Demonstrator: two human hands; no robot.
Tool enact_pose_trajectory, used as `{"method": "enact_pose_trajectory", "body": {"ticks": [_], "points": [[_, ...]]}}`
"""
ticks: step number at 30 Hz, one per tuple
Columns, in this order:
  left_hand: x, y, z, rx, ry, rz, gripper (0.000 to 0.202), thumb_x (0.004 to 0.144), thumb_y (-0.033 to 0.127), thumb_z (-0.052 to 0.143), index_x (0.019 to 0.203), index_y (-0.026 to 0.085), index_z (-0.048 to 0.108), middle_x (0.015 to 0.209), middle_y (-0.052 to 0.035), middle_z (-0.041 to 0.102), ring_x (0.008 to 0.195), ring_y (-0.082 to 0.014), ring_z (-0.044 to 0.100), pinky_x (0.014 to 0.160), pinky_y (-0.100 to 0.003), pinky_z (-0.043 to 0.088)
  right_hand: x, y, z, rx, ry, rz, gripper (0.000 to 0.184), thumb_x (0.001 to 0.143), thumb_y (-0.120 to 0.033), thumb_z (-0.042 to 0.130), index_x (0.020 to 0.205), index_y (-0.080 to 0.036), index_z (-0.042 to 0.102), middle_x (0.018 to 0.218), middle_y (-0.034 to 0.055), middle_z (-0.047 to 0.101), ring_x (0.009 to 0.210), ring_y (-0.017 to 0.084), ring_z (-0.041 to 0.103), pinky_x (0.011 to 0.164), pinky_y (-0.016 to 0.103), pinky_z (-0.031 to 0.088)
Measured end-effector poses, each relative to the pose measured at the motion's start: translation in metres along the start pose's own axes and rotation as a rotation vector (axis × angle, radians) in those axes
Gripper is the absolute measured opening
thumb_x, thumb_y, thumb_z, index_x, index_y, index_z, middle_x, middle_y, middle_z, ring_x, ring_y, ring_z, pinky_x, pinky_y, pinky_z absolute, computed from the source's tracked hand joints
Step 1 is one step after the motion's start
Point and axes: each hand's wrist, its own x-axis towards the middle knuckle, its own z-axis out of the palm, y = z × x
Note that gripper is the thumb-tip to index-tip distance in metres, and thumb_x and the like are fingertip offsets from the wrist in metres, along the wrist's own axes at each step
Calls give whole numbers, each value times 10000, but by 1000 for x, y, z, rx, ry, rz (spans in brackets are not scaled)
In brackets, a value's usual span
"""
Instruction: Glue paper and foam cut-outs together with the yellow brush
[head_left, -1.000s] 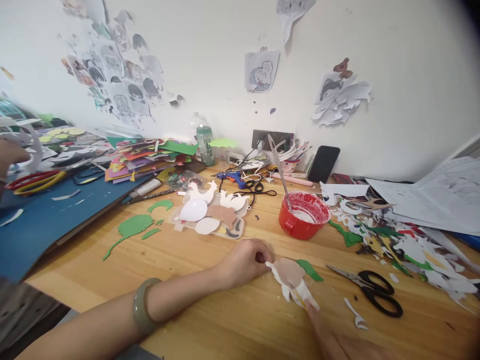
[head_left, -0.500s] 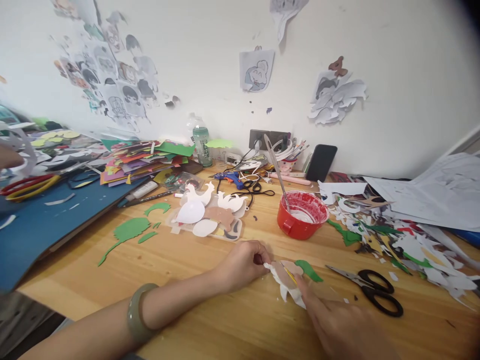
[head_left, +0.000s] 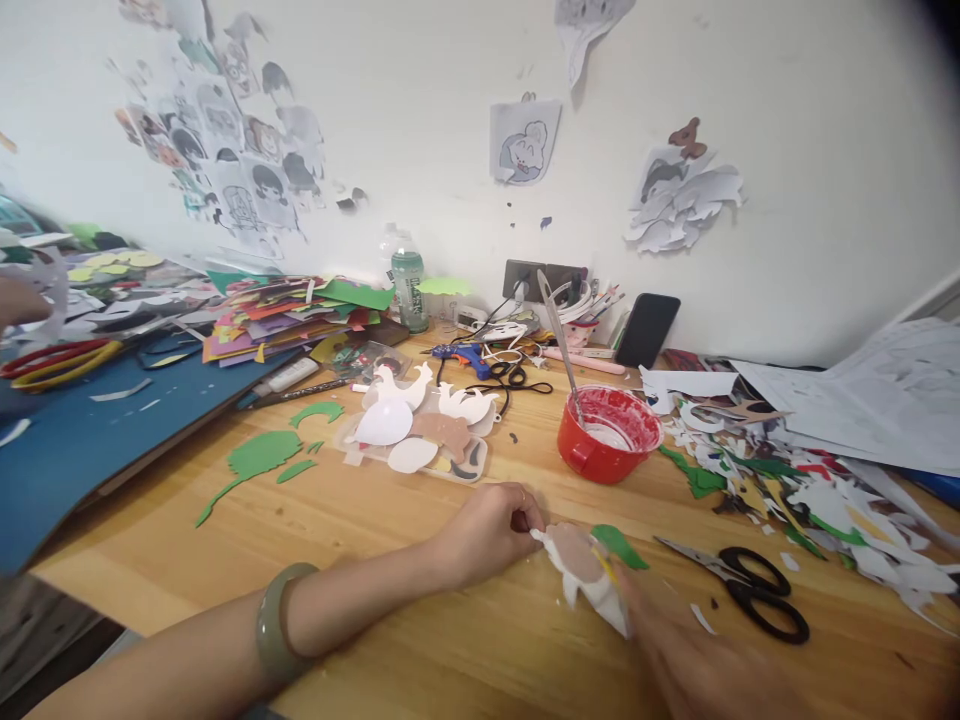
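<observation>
On the wooden table, my left hand point(head_left: 491, 532) pinches the left tip of a white and light-brown cutout point(head_left: 577, 555). My right hand point(head_left: 679, 635), slightly blurred, is at the cutout's right side with a thin yellow piece point(head_left: 604, 564) at its fingertips; its exact kind cannot be made out. A green leaf-shaped cutout point(head_left: 621, 547) lies just behind. To the right of my right hand lie black-handled scissors point(head_left: 757, 590), blades partly apart. Beyond the hands stands a red bowl point(head_left: 600, 462) with whitish residue and a long-handled utensil point(head_left: 559, 335) leaning in it.
White and brown cutouts point(head_left: 412, 430) lie on a clear plastic case, with green pieces point(head_left: 264, 455) to their left. Paper scraps point(head_left: 795, 490) cover the right side. Behind are a blue glue gun point(head_left: 461, 355), a phone point(head_left: 648, 330) and a bottle point(head_left: 409, 290). Another person's hand point(head_left: 21, 302) shows far left.
My right hand has moved slightly right and down with the thin yellow piece, uncovering more of the cutout's lower right end. The left hand keeps its pinch; the view has shifted slightly.
</observation>
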Motion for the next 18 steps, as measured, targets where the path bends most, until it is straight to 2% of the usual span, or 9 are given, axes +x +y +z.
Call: {"method": "enact_pose_trajectory", "body": {"ticks": [3, 9, 16, 18], "points": [[0, 2, 0, -4, 3, 4, 53, 640, 83, 597, 664, 129, 590, 686, 6, 583, 576, -80, 490, 539, -164, 373, -12, 2, 1, 32, -108, -58, 602, 728, -33, 347, 1305, -193, 411, 749, 15, 692, 404, 99, 538, 394, 165, 421], [1, 3, -1, -11, -15, 4, 52, 655, 81, 583, 675, 128, 591, 692, 3, 591, 578, -77, 488, 535, -160, 370, -24, 1, 4, 24, -116, -18, 553, 775, -53, 335, 1301, -204, 416, 809, 3, 695, 398, 73, 535, 460, 145, 462], [0, 2, -1, -13, -19, 1, 42, 659, 90, 585, 675, 129, 583, 678, 5, 581, 576, -81, 482, 537, -168, 371, -32, 2, 7, 42, -167, -10, 515, 806, -78, 330, 1315, -136, 380, 842, 7, 693, 402, 75, 535, 455, 155, 469], [-1, 3, -1, -16, -22, 2, 45, 656, 87, 587, 674, 129, 583, 681, 6, 579, 572, -78, 478, 535, -166, 371, -31, 2, 7, 38, -141, 12, 502, 824, -97, 337, 1325, -117, 358, 860, 13, 692, 449, 78, 565, 465, 150, 467]]}}
